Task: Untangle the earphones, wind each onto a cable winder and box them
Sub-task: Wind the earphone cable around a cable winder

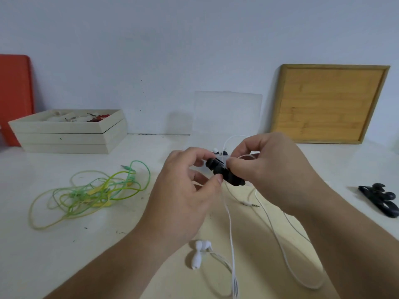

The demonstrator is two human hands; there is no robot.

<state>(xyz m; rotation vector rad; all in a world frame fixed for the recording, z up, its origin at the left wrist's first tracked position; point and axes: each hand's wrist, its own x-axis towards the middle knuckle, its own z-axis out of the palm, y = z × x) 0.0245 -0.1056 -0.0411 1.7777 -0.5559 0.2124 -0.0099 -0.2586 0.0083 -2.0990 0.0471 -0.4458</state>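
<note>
Matt black winder [225, 173], clear plastic box [227, 113], wooden board [328, 104]

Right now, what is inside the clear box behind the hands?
The clear box stands open behind the hands. White earbuds with a cable show at its base. The left hand and right hand cover the rest.

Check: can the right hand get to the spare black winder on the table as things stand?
Probably yes, but not right away. The spare winder lies in the open on the table to the right of the right hand, nothing between them. That hand is pinching the white cable at the held winder, so it must let go first.
</note>
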